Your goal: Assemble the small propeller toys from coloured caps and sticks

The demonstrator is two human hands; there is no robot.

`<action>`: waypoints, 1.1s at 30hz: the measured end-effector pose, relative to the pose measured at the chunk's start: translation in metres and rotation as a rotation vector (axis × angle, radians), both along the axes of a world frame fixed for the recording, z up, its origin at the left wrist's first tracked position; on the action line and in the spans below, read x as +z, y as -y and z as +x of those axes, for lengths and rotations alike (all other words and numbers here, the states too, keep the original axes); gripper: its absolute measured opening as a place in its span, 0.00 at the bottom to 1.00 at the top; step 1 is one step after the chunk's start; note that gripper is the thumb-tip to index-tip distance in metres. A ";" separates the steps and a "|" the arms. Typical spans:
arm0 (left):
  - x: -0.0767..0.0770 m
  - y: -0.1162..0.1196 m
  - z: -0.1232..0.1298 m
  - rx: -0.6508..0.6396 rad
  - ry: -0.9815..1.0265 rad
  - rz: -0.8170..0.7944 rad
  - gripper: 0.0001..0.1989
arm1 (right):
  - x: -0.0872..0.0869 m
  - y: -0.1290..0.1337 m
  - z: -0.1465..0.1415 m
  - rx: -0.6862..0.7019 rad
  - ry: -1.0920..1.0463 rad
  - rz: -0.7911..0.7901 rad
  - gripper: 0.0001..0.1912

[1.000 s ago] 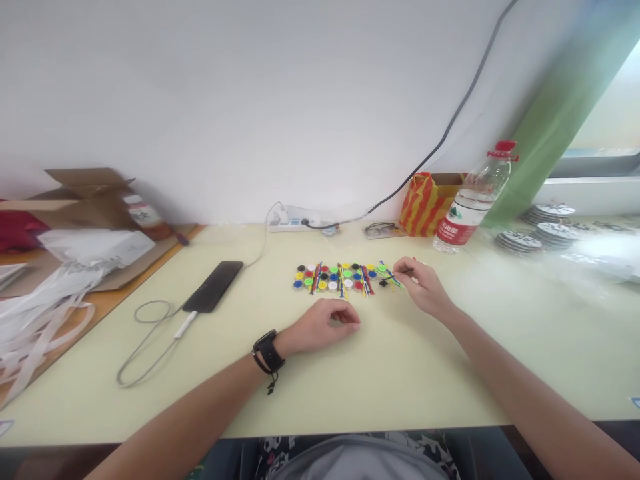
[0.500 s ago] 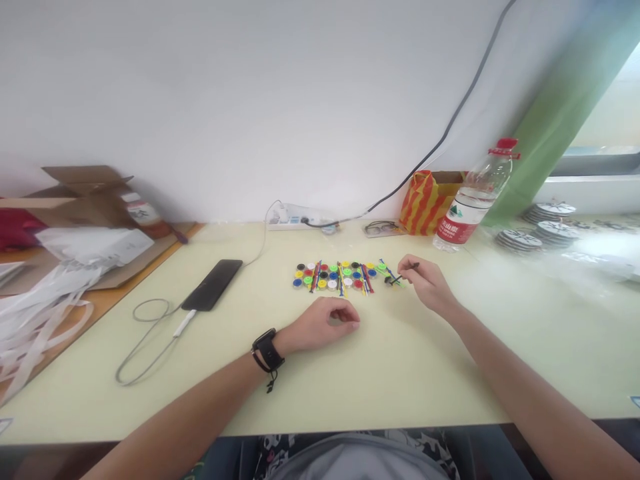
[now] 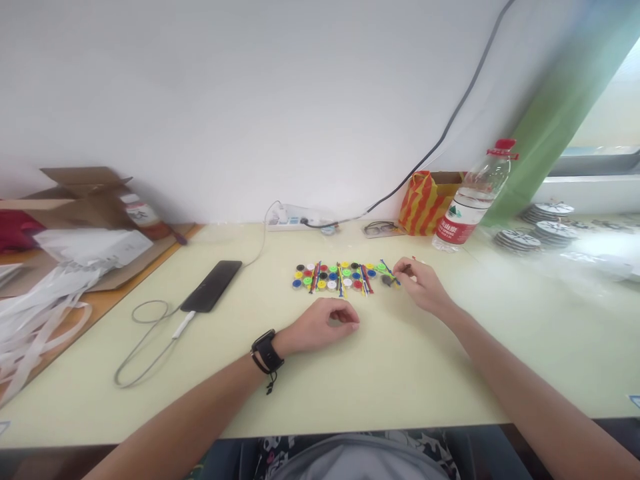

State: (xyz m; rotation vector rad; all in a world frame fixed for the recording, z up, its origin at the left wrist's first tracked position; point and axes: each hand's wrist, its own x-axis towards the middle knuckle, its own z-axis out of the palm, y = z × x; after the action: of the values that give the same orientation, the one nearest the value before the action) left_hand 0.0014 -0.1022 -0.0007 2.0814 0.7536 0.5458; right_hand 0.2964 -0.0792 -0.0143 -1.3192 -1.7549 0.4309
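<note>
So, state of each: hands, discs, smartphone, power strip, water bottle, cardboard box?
Left hand: loosely curled, nothing visible held
Right hand: pinching a blurred dark piece
Colored discs: mostly in rows
Smartphone: screen dark, cable plugged in
Power strip: plugs inserted
Water bottle: capped
Cardboard box: flap open

Small, round, glossy discs (image 3: 333, 275) in black, white, red, yellow, blue and green lie flat in three close rows, split into groups by slender coloured strips (image 3: 341, 280) that run roughly away from the person. At the right end, more strips (image 3: 385, 267) slant beside a bright green disc (image 3: 381, 268). Nearer the person sits a blurred dark disc (image 3: 387, 281); a thin dark stick (image 3: 409, 269) is pinched in the right hand (image 3: 421, 283).
</note>
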 end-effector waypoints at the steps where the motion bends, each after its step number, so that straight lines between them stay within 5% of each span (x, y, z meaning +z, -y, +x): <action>1: 0.000 0.000 0.000 0.000 0.000 0.000 0.08 | 0.002 0.001 0.001 0.002 -0.022 -0.007 0.07; 9: 0.000 0.000 -0.001 -0.001 -0.004 0.003 0.07 | 0.008 0.002 0.001 -0.037 -0.107 -0.011 0.06; 15: -0.001 0.000 0.000 0.000 0.001 0.010 0.08 | 0.007 0.003 0.001 0.078 -0.098 -0.129 0.08; 23: -0.002 -0.001 -0.001 -0.004 0.009 0.027 0.08 | 0.010 0.002 0.004 -0.033 -0.120 -0.136 0.07; 29: -0.003 0.000 0.000 0.008 0.006 0.010 0.08 | 0.021 0.009 0.003 0.293 -0.365 -0.427 0.07; 33: -0.003 0.004 0.000 0.123 0.021 0.070 0.20 | 0.024 0.010 0.001 0.270 -0.428 -0.413 0.06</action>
State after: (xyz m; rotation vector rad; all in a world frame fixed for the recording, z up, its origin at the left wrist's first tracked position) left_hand 0.0016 -0.1063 -0.0036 2.0995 0.8658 0.6698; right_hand 0.2973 -0.0893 0.0101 -1.1488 -1.5248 1.1883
